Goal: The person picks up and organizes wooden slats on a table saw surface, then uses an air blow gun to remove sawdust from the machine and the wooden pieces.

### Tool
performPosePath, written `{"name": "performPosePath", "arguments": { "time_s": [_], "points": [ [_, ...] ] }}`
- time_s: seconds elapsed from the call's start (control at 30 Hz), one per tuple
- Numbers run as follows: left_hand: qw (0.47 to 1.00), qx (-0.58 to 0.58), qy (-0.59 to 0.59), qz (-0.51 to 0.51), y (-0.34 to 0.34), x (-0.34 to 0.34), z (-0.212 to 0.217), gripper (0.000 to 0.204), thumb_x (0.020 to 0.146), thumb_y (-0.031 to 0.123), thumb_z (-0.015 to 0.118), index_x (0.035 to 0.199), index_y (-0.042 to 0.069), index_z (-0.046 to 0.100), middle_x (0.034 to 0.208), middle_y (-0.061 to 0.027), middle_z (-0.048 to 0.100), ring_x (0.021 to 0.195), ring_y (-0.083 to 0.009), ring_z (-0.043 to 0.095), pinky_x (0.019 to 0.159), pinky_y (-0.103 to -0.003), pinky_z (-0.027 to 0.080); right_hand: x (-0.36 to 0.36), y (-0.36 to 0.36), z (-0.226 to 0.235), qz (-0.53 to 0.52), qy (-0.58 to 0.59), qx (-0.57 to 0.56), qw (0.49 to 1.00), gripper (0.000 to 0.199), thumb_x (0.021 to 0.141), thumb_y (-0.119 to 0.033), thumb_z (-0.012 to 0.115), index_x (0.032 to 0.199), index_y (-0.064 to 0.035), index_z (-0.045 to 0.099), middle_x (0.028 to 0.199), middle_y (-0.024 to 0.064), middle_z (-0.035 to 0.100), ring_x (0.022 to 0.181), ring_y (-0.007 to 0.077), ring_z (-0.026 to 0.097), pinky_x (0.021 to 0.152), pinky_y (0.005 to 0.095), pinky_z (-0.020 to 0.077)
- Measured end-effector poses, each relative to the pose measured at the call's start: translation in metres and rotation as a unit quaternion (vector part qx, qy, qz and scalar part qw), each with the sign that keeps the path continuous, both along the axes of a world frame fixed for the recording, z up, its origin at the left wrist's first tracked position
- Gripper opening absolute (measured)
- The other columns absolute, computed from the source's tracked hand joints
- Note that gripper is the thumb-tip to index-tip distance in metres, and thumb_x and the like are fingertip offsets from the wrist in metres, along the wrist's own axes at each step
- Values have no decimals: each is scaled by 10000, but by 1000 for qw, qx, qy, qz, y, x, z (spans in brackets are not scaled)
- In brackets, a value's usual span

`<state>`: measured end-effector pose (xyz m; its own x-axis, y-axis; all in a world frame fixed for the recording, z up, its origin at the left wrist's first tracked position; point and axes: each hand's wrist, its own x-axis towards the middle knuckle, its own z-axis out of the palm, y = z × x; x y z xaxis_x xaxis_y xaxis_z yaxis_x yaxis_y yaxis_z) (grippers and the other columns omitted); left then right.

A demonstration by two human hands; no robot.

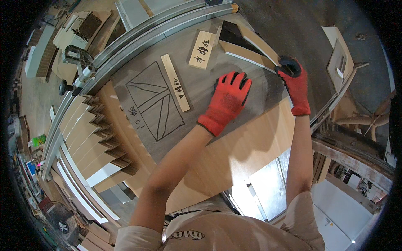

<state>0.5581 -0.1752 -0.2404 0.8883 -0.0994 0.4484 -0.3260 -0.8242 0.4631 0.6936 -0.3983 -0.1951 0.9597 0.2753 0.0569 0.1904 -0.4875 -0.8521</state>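
My left hand (228,98), in a red glove with black fingertips, lies on a grey board (146,125). Its fingers are stretched out and it holds nothing. At the board's far right, my right hand (294,81) in a matching glove is closed on the near end of narrow tan board strips (251,55). One strip shows a white edge. The strips spread apart toward the far end, with a black surface (230,32) between them. A small wooden plate (202,49) with handwriting and a slim wooden strip (175,83) with handwriting lie left of them, near a marker drawing of a divided rectangle.
The grey board rests on a larger light wood panel (247,146). A metal rail (167,29) with a clamp handle (77,54) curves along the far left. Stacked tan panels (90,142) stand at left. Boards (335,62) lean at far right.
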Motion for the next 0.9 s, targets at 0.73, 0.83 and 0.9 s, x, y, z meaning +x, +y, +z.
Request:
{"name": "performPosePath", "arguments": {
  "time_s": [0.73,0.83,0.9],
  "points": [
    [691,-601,108,387,46,-367,76,509,955,72,582,1431,-12,422,1215,-54,623,1017,-140,607,875,-294,505,-362,142,36,327,105,133,930,450,733,-137,821,1144,-75,645,1011,110,649,842,249,614,742,363,519],
    [889,-278,58,361,104,-383,90,562,921,48,570,1451,4,390,1228,-140,631,1036,-245,629,883,-355,504,-373,149,54,299,162,155,928,489,777,-117,794,1233,-82,624,970,88,658,744,178,592,689,309,512],
    [894,-170,151,386,124,-379,136,583,847,110,673,1383,48,453,1189,-188,595,978,-352,628,825,-403,520,-376,149,50,271,183,152,933,502,793,-95,774,1268,-86,610,945,71,661,707,145,570,676,293,506]
  ]
}}
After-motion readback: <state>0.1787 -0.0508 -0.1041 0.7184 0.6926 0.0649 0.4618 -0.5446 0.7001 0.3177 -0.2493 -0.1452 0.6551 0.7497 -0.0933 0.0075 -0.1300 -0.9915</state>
